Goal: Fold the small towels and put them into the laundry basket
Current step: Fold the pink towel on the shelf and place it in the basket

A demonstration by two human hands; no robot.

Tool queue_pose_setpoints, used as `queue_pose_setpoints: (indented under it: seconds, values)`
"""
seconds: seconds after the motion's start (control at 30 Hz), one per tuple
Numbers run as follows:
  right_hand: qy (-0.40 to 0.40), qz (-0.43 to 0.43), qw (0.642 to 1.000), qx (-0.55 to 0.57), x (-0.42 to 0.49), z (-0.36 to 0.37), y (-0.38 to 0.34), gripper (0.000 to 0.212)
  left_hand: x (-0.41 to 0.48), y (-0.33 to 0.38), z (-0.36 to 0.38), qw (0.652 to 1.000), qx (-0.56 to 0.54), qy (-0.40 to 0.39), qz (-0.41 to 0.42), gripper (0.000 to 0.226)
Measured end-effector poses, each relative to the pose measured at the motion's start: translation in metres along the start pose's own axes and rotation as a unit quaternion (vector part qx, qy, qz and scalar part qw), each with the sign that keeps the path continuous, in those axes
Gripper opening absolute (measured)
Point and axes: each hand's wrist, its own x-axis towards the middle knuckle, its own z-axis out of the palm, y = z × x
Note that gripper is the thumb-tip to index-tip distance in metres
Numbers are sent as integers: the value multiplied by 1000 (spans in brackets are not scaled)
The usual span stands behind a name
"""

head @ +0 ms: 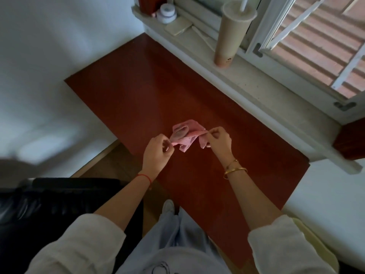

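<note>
Soft pink cloth towel, glossy table

The red table is bare over most of its top: the whole stretch from the frame's centre up to the upper-middle corner lies open, as does the lower right part of the top. The only thing over it is the pink towel, pinched between the left hand and right hand at centre frame. To the upper right the sill borders the table, with a tall cup near its edge and small jars further up. A black chair blocks the lower left.
</note>
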Motion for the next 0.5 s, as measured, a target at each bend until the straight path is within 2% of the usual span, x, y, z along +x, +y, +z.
queue_pose_setpoints:
  seconds: [0.17, 0.3, 0.43, 0.5]
  values:
    - [38, -99, 994, -21, -15, -41, -38, 9, 20, 21, -50, 994, -74, 58, 63, 9]
    - [37, -163, 985, -51, -29, -70, -68, 10, 37, 46, -93, 983, -96, 80, 134, 7]
    - [53, -218, 973, -61, -48, -92, -94, 10, 43, 71, -132, 974, -85, 62, 199, 11]
    - [68, -246, 965, -58, -59, -101, -106, 10, 45, 79, -148, 969, -84, 27, 233, 13]
